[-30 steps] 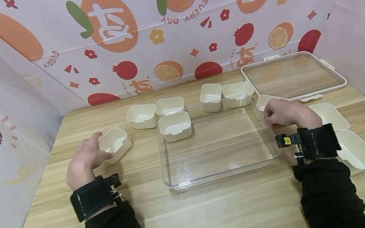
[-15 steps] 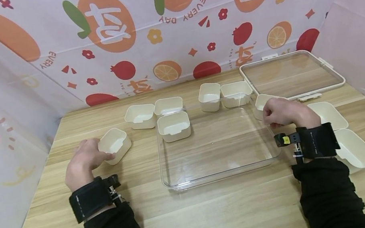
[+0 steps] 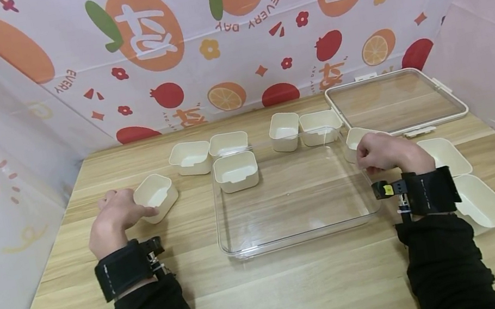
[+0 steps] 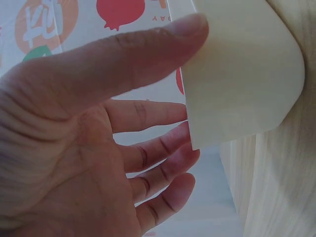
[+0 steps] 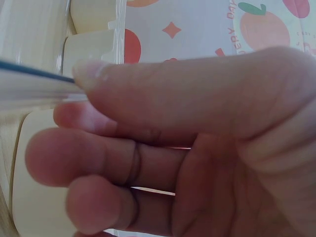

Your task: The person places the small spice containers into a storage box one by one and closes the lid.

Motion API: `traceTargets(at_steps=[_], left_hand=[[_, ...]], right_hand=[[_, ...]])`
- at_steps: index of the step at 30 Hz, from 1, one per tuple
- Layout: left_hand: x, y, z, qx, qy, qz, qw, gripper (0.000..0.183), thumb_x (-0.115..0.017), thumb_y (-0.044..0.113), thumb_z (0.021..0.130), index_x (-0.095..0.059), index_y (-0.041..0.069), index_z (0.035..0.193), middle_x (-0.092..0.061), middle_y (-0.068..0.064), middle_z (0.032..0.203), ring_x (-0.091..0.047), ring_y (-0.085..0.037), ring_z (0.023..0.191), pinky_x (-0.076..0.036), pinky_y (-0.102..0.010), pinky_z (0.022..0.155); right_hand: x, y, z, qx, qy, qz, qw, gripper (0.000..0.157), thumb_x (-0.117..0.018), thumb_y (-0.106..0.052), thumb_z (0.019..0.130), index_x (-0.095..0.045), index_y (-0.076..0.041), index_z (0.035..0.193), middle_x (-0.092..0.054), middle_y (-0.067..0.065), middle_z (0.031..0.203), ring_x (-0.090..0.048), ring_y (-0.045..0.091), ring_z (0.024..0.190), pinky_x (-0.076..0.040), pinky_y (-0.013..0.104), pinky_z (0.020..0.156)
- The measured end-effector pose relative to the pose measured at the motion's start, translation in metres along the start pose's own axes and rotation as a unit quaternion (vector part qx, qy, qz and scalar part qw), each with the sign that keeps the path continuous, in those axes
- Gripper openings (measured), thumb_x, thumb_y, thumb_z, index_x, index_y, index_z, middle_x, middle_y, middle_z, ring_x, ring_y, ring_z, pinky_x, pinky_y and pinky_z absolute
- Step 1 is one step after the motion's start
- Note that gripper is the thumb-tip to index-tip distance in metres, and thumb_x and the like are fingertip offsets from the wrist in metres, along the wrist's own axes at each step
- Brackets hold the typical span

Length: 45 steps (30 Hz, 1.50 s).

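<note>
At the left, my left hand point(image 3: 117, 219) holds the near end of a small cream bin point(image 3: 164, 202) that stands on the table. In the left wrist view the thumb point(image 4: 163, 44) lies against the bin's outer wall point(image 4: 237, 74), and the fingertips reach its edge and partly behind it. My right hand point(image 3: 386, 152) pinches the right rim of a large clear plastic box point(image 3: 297, 237) between thumb point(image 5: 148, 89) and forefinger. Inside the clear box, at its back left corner, sits another cream bin point(image 3: 237, 174).
Behind the box stand more cream bins, a left pair point(image 3: 191, 159) and a right pair point(image 3: 285, 134). One bin point(image 3: 358, 139) is partly hidden by my right hand; larger ones point(image 3: 485, 206) lie right of it. A clear lid point(image 3: 397, 100) lies at the back right.
The left hand's fingers have shifted slightly on the cream bin. The right hand stays at the clear box's rim. The whole head view has moved a little.
</note>
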<state>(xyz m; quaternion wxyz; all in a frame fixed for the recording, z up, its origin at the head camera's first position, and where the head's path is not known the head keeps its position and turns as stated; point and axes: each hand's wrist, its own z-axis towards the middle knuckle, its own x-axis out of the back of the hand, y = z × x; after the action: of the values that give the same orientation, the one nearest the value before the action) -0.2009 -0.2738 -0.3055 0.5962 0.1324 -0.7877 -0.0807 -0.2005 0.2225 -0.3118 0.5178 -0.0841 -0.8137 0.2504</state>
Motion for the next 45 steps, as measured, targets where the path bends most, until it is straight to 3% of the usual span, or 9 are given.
traceTargets(at_steps=[24, 29, 32, 37, 45], left_hand=[[-0.002, -0.001, 0.004, -0.004, 0.016, -0.013, 0.9998, 0.065, -0.069, 0.036, 0.072, -0.048, -0.013, 0.109, -0.04, -0.027, 0.094, -0.03, -0.042, 0.088, -0.036, -0.048, 0.066], [-0.002, -0.001, 0.004, -0.039, 0.027, -0.003, 0.9989, 0.067, -0.07, 0.035, 0.071, -0.049, -0.013, 0.113, -0.045, -0.028, 0.1, -0.033, -0.04, 0.09, -0.036, -0.047, 0.069], [0.002, 0.003, -0.001, -0.086, 0.067, -0.006, 0.994, 0.072, -0.073, 0.031, 0.068, -0.046, -0.016, 0.116, -0.045, -0.029, 0.105, -0.033, -0.039, 0.094, -0.036, -0.049, 0.073], [0.018, 0.016, -0.017, -0.14, 0.168, -0.017, 0.9757, 0.07, -0.075, 0.025, 0.065, -0.047, -0.016, 0.114, -0.046, -0.028, 0.102, -0.031, -0.041, 0.098, -0.032, -0.053, 0.078], [0.029, 0.031, -0.038, -0.15, 0.205, -0.026, 0.967, 0.068, -0.075, 0.024, 0.065, -0.048, -0.013, 0.115, -0.042, -0.028, 0.107, -0.029, -0.042, 0.103, -0.03, -0.055, 0.082]], right_hand=[[0.0, 0.002, 0.0, -0.003, -0.001, 0.002, 1.0, 0.013, -0.051, -0.004, 0.082, -0.06, -0.002, 0.073, -0.053, 0.003, 0.059, -0.046, 0.016, 0.054, -0.035, 0.028, 0.05], [0.0, 0.002, 0.0, 0.001, 0.002, 0.001, 1.0, 0.013, -0.052, -0.004, 0.081, -0.06, -0.002, 0.072, -0.053, 0.002, 0.059, -0.046, 0.015, 0.054, -0.035, 0.028, 0.05], [0.0, 0.001, 0.0, 0.002, 0.0, 0.004, 1.0, 0.013, -0.052, -0.004, 0.082, -0.06, -0.002, 0.073, -0.053, 0.002, 0.059, -0.046, 0.015, 0.054, -0.035, 0.028, 0.05], [0.002, 0.0, 0.0, 0.0, 0.001, 0.0, 1.0, 0.014, -0.051, -0.005, 0.083, -0.06, -0.002, 0.072, -0.051, 0.003, 0.059, -0.045, 0.016, 0.055, -0.035, 0.029, 0.05], [0.001, 0.0, -0.001, -0.003, 0.0, 0.003, 1.0, 0.015, -0.051, -0.004, 0.082, -0.059, -0.002, 0.07, -0.05, 0.002, 0.058, -0.045, 0.016, 0.054, -0.034, 0.028, 0.05]])
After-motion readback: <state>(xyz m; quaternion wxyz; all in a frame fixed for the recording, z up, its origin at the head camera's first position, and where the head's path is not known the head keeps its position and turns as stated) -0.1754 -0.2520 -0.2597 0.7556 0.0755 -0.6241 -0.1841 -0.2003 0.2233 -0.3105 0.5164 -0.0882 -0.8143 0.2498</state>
